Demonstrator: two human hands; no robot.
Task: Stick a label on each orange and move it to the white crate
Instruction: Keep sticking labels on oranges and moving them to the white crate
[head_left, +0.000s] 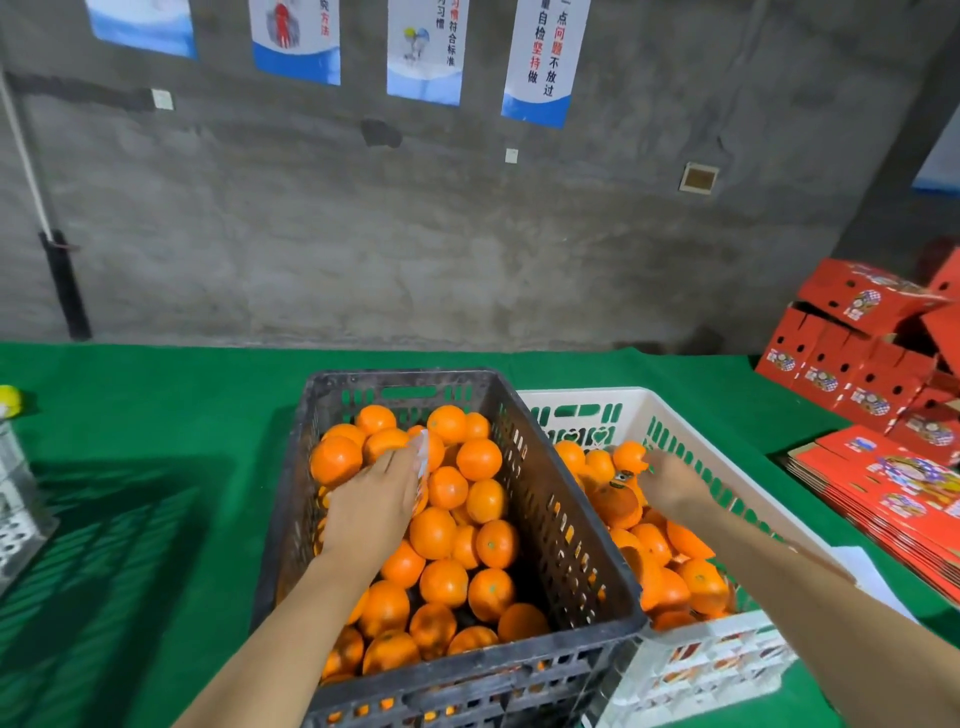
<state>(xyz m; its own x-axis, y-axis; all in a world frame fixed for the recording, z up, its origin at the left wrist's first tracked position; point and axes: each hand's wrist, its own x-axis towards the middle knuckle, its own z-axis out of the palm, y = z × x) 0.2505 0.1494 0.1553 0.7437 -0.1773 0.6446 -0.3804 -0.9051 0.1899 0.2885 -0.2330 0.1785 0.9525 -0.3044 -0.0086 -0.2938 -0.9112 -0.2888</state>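
Note:
A black crate full of several unlabelled oranges stands in front of me. To its right a white crate holds several oranges, some with labels. My left hand reaches down into the black crate over the oranges and holds a white strip of labels against its fingers. Over the white crate, my right hand grips an orange at the far end of the pile.
Green cloth covers the table. Red cartons are stacked at the right, with flat red boxes in front of them. A grey crate stands at the left edge. White paper lies beside the white crate.

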